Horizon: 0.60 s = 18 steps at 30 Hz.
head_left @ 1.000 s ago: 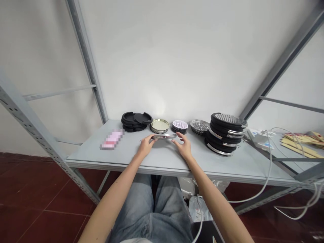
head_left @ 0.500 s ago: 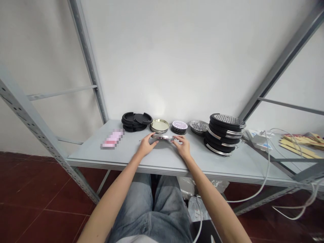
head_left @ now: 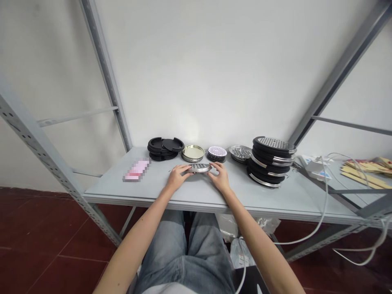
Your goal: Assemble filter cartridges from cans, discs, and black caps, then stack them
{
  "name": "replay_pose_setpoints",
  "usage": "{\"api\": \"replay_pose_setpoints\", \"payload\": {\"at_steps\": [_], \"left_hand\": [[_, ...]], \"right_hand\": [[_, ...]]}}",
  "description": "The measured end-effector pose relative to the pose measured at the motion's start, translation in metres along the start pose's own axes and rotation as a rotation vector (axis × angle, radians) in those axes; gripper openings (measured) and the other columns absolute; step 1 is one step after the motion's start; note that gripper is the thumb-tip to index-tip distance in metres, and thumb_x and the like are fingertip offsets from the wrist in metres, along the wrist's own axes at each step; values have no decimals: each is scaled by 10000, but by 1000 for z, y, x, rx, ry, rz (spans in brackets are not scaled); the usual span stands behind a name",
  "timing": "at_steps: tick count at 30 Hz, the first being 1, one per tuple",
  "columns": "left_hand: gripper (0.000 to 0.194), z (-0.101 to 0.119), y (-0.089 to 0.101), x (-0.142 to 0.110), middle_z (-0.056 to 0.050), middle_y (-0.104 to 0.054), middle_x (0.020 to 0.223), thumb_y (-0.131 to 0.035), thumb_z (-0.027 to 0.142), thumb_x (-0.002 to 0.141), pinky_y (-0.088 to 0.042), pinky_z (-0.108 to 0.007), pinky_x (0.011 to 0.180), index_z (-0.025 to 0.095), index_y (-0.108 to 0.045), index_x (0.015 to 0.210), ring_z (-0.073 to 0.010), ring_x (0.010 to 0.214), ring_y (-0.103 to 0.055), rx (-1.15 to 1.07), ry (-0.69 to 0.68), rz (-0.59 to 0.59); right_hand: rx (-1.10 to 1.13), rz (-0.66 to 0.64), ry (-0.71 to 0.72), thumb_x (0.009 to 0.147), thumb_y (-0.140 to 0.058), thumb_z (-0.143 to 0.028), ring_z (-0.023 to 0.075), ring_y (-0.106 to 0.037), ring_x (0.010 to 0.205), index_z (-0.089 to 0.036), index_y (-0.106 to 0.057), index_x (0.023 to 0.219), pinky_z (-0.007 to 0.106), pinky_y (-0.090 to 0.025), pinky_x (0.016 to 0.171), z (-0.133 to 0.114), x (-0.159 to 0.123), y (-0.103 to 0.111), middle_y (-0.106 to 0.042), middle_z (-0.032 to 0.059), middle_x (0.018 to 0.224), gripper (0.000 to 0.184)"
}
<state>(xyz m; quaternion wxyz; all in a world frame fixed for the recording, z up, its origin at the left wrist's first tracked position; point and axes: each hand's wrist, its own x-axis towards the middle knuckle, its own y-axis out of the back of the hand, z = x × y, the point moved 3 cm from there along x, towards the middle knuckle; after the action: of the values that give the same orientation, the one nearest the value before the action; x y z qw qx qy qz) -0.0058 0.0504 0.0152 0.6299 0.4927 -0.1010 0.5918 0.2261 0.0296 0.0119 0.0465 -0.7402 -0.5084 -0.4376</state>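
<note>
Between my two hands is a round silver metal disc [head_left: 199, 168] with a perforated or patterned face and a shiny rim, tilted slightly towards me above the shelf. My left hand [head_left: 178, 178] grips its left edge with thumb and fingers. At the right edge, my right hand [head_left: 219, 178] holds it the same way. Just behind the disc stand a pile of gold-coloured round lids [head_left: 192, 152] and a pile of round pieces topped by a white perforated disc [head_left: 217, 152]. Silver perforated dishes [head_left: 241, 152] sit further right.
Black notched rings [head_left: 162, 149] are piled at the back left. A tall stack of black-and-silver perforated discs [head_left: 271, 163] stands on the right. A blurred pink item [head_left: 136, 169] lies on the left of the grey shelf [head_left: 153, 192]. White cable [head_left: 321, 216] hangs over the right edge.
The disc has tipped towards me, so its patterned face shows where mostly its rim showed before. Both hands keep their hold and have hardly shifted.
</note>
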Motion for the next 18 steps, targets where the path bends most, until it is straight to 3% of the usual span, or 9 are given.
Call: {"api": "replay_pose_setpoints", "payload": {"at_steps": [3, 7, 13, 18], "left_hand": [[311, 6, -1, -1, -70, -708, 1107, -720, 284, 820, -466, -417, 948, 228, -699, 1126, -241, 1046, -602, 174, -54, -63], [310, 15, -2, -3, -71, -706, 1100, -700, 321, 836, -444, -423, 936, 241, -694, 1135, -254, 1029, -590, 326, -92, -136], [386, 17, 0, -4, -87, -685, 1125, -740, 350, 791, -439, -423, 956, 216, -674, 1147, -271, 1065, -577, 292, -67, -85], [446, 3, 1, -2, -109, -632, 1247, -673, 201, 836, -426, -436, 1003, 197, -587, 1274, -274, 1180, -543, 240, 34, -23]], "right_hand": [[-117, -56, 160, 793, -661, -369, 275, -574, 1101, -239, -678, 1157, 457, -458, 974, -16, -3, -2, -619, 116, 1189, 387], [-180, -210, 270, 845, -621, -338, 262, -608, 1024, -281, -712, 1085, 441, -482, 939, -29, -8, -8, -687, 83, 1083, 263], [-57, -155, 173, 857, -595, -342, 247, -634, 1021, -265, -732, 1017, 427, -507, 935, -20, -9, -6, -714, 69, 1068, 225], [134, -30, -17, 796, -622, -347, 254, -657, 1033, -207, -712, 1035, 450, -496, 977, 4, -8, -4, -719, 88, 1087, 291]]}}
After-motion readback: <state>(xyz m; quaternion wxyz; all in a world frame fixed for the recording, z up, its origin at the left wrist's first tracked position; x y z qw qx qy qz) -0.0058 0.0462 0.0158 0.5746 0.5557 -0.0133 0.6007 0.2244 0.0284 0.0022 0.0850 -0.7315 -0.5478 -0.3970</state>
